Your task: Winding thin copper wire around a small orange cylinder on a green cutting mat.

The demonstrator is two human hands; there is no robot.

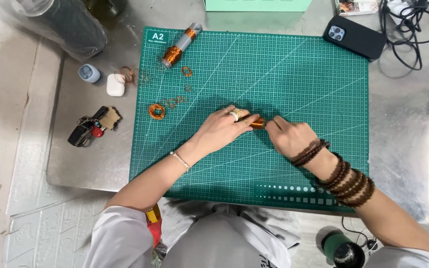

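Where both hands meet, the copper wire coil (257, 123) sits pinched between them.

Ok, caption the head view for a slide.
Left hand and right hand pinch a copper-wound piece over a green cutting mat, wire coils nearby.

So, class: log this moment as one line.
left hand: on copper-wound rod | right hand: gripping rod's other end | surface: green cutting mat | nearby: copper wire rings
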